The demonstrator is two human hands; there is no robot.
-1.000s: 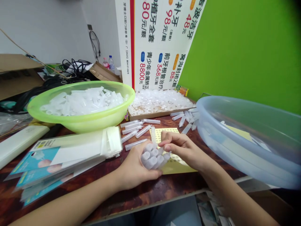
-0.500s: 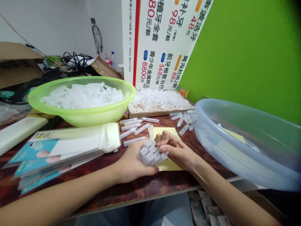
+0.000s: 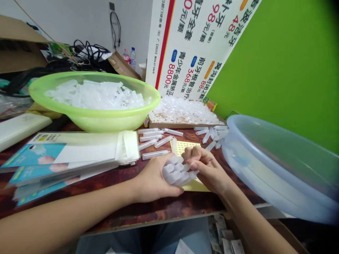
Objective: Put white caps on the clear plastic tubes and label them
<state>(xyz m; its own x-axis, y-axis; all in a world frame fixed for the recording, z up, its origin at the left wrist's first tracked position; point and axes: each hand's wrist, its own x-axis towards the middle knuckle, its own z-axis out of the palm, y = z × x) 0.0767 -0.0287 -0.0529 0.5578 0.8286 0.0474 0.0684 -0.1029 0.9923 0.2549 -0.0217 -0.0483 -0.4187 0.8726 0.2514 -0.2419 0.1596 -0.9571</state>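
My left hand (image 3: pixel 155 178) is wrapped round a bundle of frosted plastic tubes (image 3: pixel 174 171), their round ends turned toward me. At the bundle's right side, my right hand (image 3: pixel 205 164) is closed with its thumb and fingers pinched together; what is between the fingertips is too small to make out. Under both hands lies a yellow sticker sheet (image 3: pixel 189 144) with rows of small dots, partly hidden by them. One tube (image 3: pixel 174 145) stands out beyond my left hand over the sheet. Several loose tubes (image 3: pixel 155 154) lie on the table just past my left hand.
A green basin (image 3: pixel 106 121) full of tubes stands at the back left. Behind the hands is a cardboard tray (image 3: pixel 185 125) of small clear pieces. More tubes (image 3: pixel 212 134) lie beside a large blue basin (image 3: pixel 246 176) on the right. Printed plastic packets (image 3: pixel 79 151) are stacked at left.
The view has shifted, so the hands and bundle appear slightly farther right. Both hands keep nearly the same hold, the right fingers still at the bundle's right side.
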